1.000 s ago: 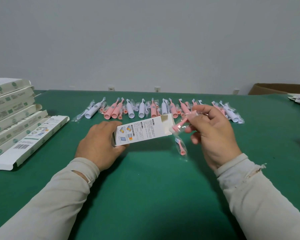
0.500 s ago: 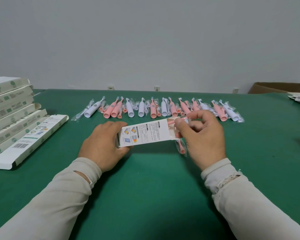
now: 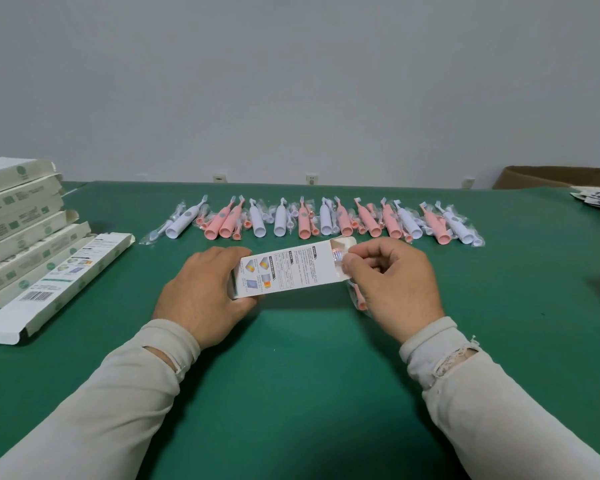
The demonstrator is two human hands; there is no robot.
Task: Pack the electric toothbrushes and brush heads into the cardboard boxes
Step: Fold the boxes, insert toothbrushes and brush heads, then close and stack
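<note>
Above green surface (image 3: 291,393), near centre: white cardboard box (image 3: 288,268) gripped at closed end by left hand (image 3: 201,292); right hand (image 3: 392,282) pinching bagged pink brush head (image 3: 359,299) at open end. Toothbrush row (image 3: 312,221) lying beyond.

Both hands (image 3: 201,289) (image 3: 394,285) forward, fingers (image 3: 352,268) curled, pinching.

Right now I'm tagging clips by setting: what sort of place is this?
Probably a small packing workstation: a row of bagged toothbrushes on a green table, stacked printed boxes, and a brown carton by the wall.
</note>
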